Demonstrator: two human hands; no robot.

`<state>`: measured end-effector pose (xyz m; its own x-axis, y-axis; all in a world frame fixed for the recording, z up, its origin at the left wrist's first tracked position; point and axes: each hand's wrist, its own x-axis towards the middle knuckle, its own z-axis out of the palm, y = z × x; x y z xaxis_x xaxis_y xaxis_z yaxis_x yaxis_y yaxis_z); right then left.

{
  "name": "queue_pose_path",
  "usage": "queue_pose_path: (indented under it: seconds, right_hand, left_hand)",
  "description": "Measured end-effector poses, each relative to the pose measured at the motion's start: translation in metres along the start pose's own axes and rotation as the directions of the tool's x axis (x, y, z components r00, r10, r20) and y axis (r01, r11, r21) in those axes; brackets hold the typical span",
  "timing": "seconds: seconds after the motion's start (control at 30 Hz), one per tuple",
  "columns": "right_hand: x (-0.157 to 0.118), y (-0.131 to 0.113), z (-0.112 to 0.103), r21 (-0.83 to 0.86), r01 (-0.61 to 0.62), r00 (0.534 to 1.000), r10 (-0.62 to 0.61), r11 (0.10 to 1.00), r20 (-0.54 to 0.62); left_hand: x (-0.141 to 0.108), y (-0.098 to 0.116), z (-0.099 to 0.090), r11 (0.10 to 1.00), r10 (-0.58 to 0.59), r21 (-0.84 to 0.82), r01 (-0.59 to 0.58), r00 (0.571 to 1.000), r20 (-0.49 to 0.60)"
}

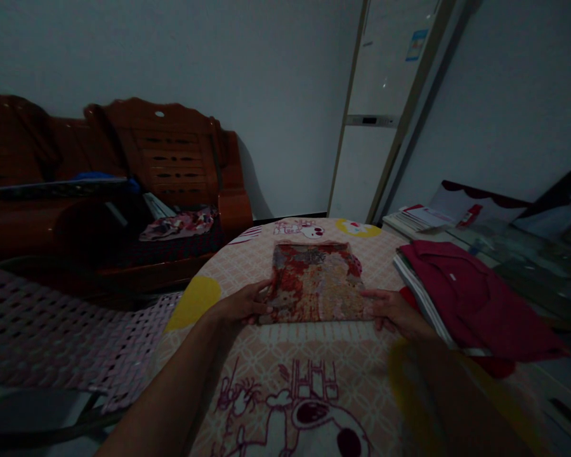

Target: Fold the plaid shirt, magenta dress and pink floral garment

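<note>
A folded cloth (pixel 316 282) with a red, orange and tan floral print lies flat as a near-rectangle on the round table. My left hand (pixel 247 303) grips its left edge near the lower corner, fingers closed there. At the opposite side, my right hand (pixel 394 310) holds the right edge by the lower corner, its lower fingers curled under. Beneath is a pale pink tablecloth (pixel 276 352) printed with cartoon dogs and yellow patches. To the right of my right hand sits a stack of folded clothes with a magenta garment (pixel 476 295) on top.
A woven pink chair (pixel 76 330) stands close on the left. Behind it is a carved wooden sofa (pixel 166 146) with a crumpled floral cloth (pixel 181 223) on its seat. A tall white air conditioner (pixel 374 114) stands at the back. A glass-topped table (pixel 518 247) with papers adjoins at right.
</note>
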<state>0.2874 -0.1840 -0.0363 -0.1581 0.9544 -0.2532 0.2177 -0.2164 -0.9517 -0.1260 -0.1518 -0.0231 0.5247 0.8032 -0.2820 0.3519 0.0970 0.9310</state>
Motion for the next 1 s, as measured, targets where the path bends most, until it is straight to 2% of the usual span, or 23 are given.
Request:
queue_pose_path:
  seconds: [0.43, 0.5, 0.53, 0.57, 0.6, 0.63, 0.67, 0.7, 0.73, 0.77, 0.83, 0.87, 0.9, 1.0]
  right_hand:
    - [0.005, 0.001, 0.000, -0.066, -0.030, 0.999, 0.027, 0.997, -0.043]
    - [0.007, 0.000, 0.000, -0.130, -0.036, 0.992, 0.019, 0.991, -0.129]
    - [0.007, -0.001, -0.001, -0.177, -0.048, 0.978, 0.010, 0.983, -0.209]
    - [0.008, -0.003, -0.001, -0.235, -0.051, 0.954, -0.022, 0.971, -0.298]
    - [0.008, -0.005, 0.000, -0.301, -0.039, 0.921, -0.083, 0.953, -0.380]
    - [0.009, -0.007, 0.002, -0.374, -0.003, 0.883, -0.173, 0.927, -0.436]
    - [0.009, -0.008, 0.005, -0.452, 0.061, 0.845, -0.287, 0.890, -0.452]
    - [0.010, -0.010, 0.010, -0.530, 0.149, 0.805, -0.413, 0.835, -0.425]
    - [0.010, -0.011, 0.016, -0.599, 0.246, 0.763, -0.534, 0.762, -0.365]
    - [0.012, -0.011, 0.022, -0.655, 0.336, 0.721, -0.632, 0.676, -0.283]
    - [0.016, -0.007, 0.036, -0.729, 0.463, 0.656, -0.748, 0.503, -0.100]
    - [0.019, -0.003, 0.043, -0.755, 0.492, 0.647, -0.762, 0.434, -0.016]
    - [0.022, 0.003, 0.047, -0.777, 0.499, 0.659, -0.750, 0.384, 0.053]
    - [0.031, 0.019, 0.052, -0.833, 0.460, 0.755, -0.630, 0.308, 0.184]
  left_hand:
    - [-0.009, 0.010, 0.005, 0.999, -0.028, 0.033, 0.029, 0.999, -0.043]
    - [-0.006, 0.008, 0.005, 0.998, -0.016, 0.063, 0.022, 0.996, -0.091]
    - [-0.002, 0.006, 0.004, 0.995, 0.003, 0.096, 0.013, 0.987, -0.160]
    - [0.002, 0.003, 0.005, 0.990, 0.035, 0.144, 0.003, 0.965, -0.261]
    - [0.006, 0.002, 0.005, 0.979, 0.086, 0.203, -0.008, 0.921, -0.379]
    - [0.011, 0.001, 0.007, 0.962, 0.158, 0.273, -0.022, 0.859, -0.486]
    - [0.015, 0.000, 0.009, 0.934, 0.246, 0.354, -0.041, 0.794, -0.557]
    - [0.019, 0.001, 0.013, 0.895, 0.342, 0.441, -0.070, 0.743, -0.576]
    - [0.022, 0.002, 0.017, 0.842, 0.435, 0.529, -0.109, 0.718, -0.544]
    - [0.024, 0.004, 0.022, 0.776, 0.517, 0.611, -0.157, 0.712, -0.475]
    - [0.029, 0.006, 0.033, 0.632, 0.610, 0.738, -0.239, 0.740, -0.283]
    - [0.031, 0.006, 0.038, 0.568, 0.617, 0.780, -0.264, 0.763, -0.191]
    - [0.034, 0.004, 0.041, 0.515, 0.602, 0.813, -0.274, 0.790, -0.115]
    - [0.042, -0.006, 0.045, 0.403, 0.490, 0.884, -0.237, 0.872, 0.010]
